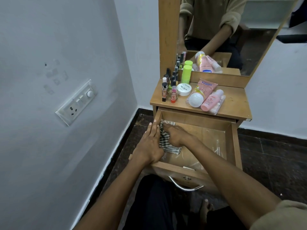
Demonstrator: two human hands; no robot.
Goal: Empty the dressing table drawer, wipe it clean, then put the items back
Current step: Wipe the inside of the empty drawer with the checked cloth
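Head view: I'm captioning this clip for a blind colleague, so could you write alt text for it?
Both hands work a striped cloth in the left rear corner of an open wooden drawer: the left hand lies flat beside it, the right hand presses on it. Cosmetics crowd the dressing table top under a mirror.

Drawer [235, 143] and dressing table top [235, 103]: wood-look, smooth, low sheen. Clear glossy plastic liner [207, 140] on drawer floor. Checked woven cloth [167, 145], matt. Drawer handle [184, 186]: polished metal. Pink tubes [210, 101], white jar [183, 89], green bottle [186, 74]: smooth plastic. Mirror [232, 30] glossy. Wall [49, 47] matt paint.
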